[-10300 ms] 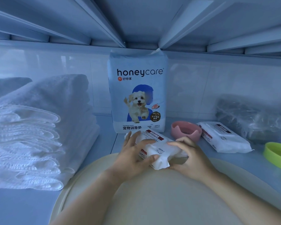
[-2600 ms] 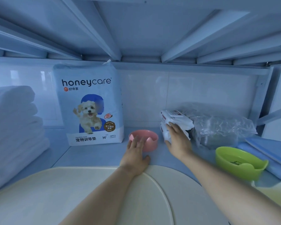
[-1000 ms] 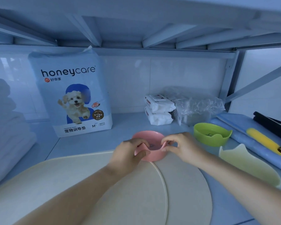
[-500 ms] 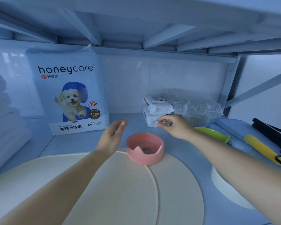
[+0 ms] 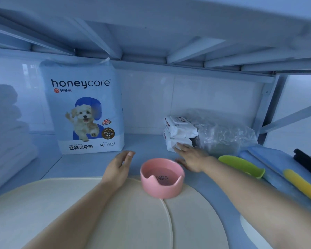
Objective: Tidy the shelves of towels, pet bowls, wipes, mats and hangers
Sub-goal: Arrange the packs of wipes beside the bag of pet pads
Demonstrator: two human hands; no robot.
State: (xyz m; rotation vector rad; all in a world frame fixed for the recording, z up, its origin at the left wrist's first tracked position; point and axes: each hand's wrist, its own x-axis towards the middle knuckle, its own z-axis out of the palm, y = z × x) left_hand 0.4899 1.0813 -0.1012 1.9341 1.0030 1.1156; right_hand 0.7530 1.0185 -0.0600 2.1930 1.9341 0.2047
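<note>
The left arm [image 5: 70,212] and right arm [image 5: 258,194], both bare, stretch forward, the right reaching farther. The left hand [image 5: 118,169] stands on edge, palm turned rightward, fingers loosely together, holding nothing. The right hand [image 5: 191,159] lies palm down, fingers straight, thumb spread leftward, gripping nothing.

A pink bowl [image 5: 162,177] with a dark fishbone drawing inside sits on cream mats [image 5: 115,212], near a lime-green bowl [image 5: 241,166], white wipe packs [image 5: 180,133] with red-and-dark labels, white towels [image 5: 7,133], and a pale blue-and-white pad bag [image 5: 84,108] printed with a cream puppy.
</note>
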